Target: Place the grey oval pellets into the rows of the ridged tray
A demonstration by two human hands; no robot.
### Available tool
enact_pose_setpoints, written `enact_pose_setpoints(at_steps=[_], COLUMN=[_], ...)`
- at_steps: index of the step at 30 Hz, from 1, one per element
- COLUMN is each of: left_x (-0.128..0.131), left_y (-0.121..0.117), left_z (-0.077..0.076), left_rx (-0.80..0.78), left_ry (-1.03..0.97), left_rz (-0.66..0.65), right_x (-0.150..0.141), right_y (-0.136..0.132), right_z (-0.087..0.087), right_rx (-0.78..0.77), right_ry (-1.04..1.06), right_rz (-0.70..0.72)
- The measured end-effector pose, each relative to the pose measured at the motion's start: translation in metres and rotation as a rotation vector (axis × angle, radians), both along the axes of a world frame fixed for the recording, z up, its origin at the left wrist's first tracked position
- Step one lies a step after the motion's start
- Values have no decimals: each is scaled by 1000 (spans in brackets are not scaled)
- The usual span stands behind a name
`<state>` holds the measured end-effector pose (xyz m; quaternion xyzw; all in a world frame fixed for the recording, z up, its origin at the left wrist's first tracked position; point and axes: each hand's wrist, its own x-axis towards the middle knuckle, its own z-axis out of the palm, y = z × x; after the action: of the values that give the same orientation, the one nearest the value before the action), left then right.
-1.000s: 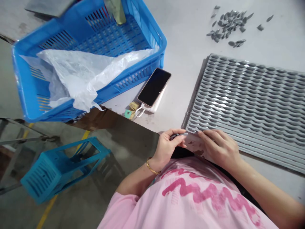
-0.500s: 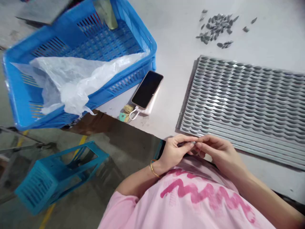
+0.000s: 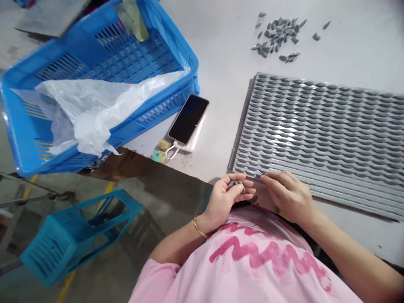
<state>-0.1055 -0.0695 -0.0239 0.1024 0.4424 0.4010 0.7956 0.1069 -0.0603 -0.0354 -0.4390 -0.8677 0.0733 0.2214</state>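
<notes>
Right hand (image 3: pixel 287 198) has parted from left hand (image 3: pixel 225 200), nearing gray tray (image 3: pixel 315 139).

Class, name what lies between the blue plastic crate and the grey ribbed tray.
The head view shows a black smartphone on a white power bank.

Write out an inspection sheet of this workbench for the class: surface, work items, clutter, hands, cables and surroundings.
Surface: white table, a few faint marks.
Job's things: ridged grey tray with rows of grey pieces; loose pieces in a small pile beyond it.
Clutter: blue crate holding a white bag; phone on a power bank; small packets.
Hands: left hand holds a small grey piece; right hand at the tray's near edge.
Cables: white cable looped at the phone's end.
Surroundings: concrete floor, yellow line, blue frame.
</notes>
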Motion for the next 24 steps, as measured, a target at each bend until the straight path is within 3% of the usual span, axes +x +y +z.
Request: enact_pose_setpoints(at_steps=[5,13,20,24], left_x=[0,3,8,16], left_y=[2,7,11,13], left_z=[4,4,8,12], left_rx=[8,-27,-27,8], left_ry=[-15,-56,-50,-71], left_rz=[-4,17,16,23], right_x=[4,4,9,-1], right_y=[0,-2,-1,-4], right_z=[5,6,2,16], right_rx=[16,38,-43,-144], right_ry=[-90,-145,-63,170], right_rz=[71,14,53,-117])
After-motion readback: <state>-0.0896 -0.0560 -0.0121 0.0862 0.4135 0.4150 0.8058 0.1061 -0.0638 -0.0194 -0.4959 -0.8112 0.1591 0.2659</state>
